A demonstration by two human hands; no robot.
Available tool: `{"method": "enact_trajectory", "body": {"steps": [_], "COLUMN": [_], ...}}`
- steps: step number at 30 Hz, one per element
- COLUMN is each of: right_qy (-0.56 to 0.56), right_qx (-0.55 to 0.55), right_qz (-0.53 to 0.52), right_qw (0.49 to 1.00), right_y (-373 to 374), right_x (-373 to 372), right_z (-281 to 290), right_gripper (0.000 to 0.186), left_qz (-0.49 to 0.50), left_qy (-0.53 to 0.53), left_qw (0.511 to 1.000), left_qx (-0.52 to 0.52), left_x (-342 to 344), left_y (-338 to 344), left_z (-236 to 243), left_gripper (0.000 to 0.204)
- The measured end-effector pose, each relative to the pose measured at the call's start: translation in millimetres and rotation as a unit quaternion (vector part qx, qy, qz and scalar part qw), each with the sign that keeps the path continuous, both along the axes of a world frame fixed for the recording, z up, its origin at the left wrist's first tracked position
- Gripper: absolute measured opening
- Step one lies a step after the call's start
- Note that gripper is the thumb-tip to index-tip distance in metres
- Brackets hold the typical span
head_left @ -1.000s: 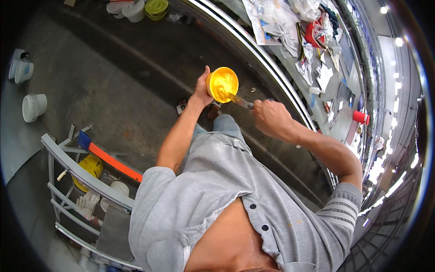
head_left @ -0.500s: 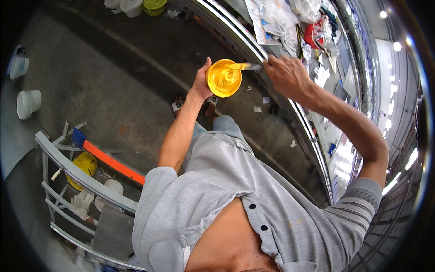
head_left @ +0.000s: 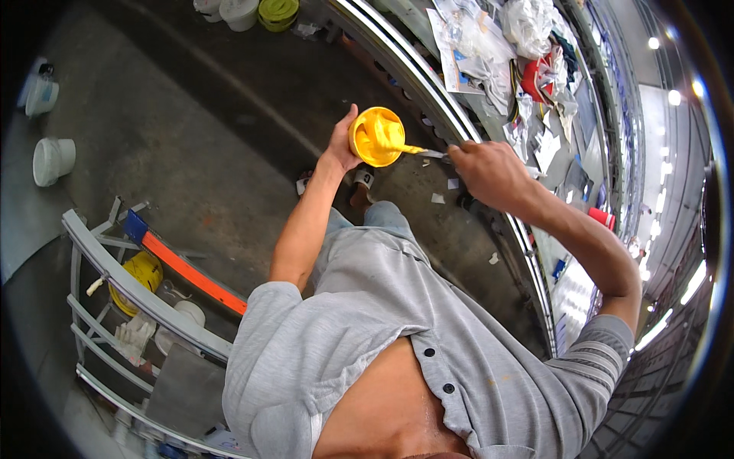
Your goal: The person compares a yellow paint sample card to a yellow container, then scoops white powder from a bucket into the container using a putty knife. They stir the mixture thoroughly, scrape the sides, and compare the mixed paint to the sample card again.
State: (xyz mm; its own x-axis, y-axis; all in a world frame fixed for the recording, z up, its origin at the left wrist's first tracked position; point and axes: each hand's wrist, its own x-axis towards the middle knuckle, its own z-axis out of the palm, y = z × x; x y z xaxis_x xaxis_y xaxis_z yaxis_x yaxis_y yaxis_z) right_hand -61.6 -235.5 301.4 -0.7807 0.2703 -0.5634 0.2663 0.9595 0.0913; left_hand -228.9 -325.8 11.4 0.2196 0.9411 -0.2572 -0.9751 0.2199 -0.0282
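My left hand [head_left: 343,141] is closed round the left side of a round tub [head_left: 354,140], its thumb up along the wall. Thick yellow paint [head_left: 375,131], glossy and heaped, fills the tub. A spatula [head_left: 433,154] with a pale metal blade reaches over the tub's right rim, its end coated in yellow. My right hand [head_left: 489,170] grips the spatula at the right; the fingers hide its handle.
A long metal-edged table [head_left: 417,63] curves along the right, with plastic bags [head_left: 527,27], papers and a red item on it. White buckets [head_left: 53,159] stand on the floor at left. A metal frame [head_left: 145,287] with an orange-and-blue squeegee [head_left: 191,268] stands at lower left.
My right hand with the spatula has moved down and slightly right, and the blade now tilts differently across the rim. The paint's surface has changed shape. The tub has shifted only slightly.
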Motion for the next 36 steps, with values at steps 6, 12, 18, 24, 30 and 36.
{"method": "enact_trajectory", "body": {"steps": [6, 12, 18, 24, 30, 36], "right_qy": [0.046, -0.171, 0.034, -0.02, 0.025, 0.114], "right_qx": [0.152, -0.233, -0.092, -0.271, -0.271, -0.321], "right_qz": [0.144, -0.364, -0.377, -0.468, -0.415, -0.31], "right_qw": [0.977, 0.886, 0.921, 0.841, 0.868, 0.887], "right_y": [31.0, -5.8, -24.1, -10.1, -36.9, -63.1], "right_x": [-40.7, -33.3, 5.9, -23.1, -38.1, -44.6], "right_z": [-25.0, -15.7, -59.3, -52.6, -70.6, -79.2], "right_gripper": [0.015, 0.026, 0.03, 0.037, 0.04, 0.034], "left_qz": [-0.057, 0.167, 0.096, 0.118, 0.199, 0.247], "left_qy": [-0.021, 0.011, 0.015, 0.044, 0.105, 0.143], "left_qw": [0.998, 0.983, 0.995, 0.992, 0.968, 0.955], "left_qx": [0.023, -0.077, 0.018, -0.001, -0.111, -0.085], "left_x": [7.7, 30.4, -5.5, -17.8, -32.1, -54.4], "left_y": [2.8, 7.7, -13.9, -28.9, -53.5, -69.4], "left_z": [5.1, -8.7, 6.2, 4.0, -6.9, -3.3], "left_gripper": [0.063, 0.069, 0.071, 0.076, 0.069, 0.075]}}
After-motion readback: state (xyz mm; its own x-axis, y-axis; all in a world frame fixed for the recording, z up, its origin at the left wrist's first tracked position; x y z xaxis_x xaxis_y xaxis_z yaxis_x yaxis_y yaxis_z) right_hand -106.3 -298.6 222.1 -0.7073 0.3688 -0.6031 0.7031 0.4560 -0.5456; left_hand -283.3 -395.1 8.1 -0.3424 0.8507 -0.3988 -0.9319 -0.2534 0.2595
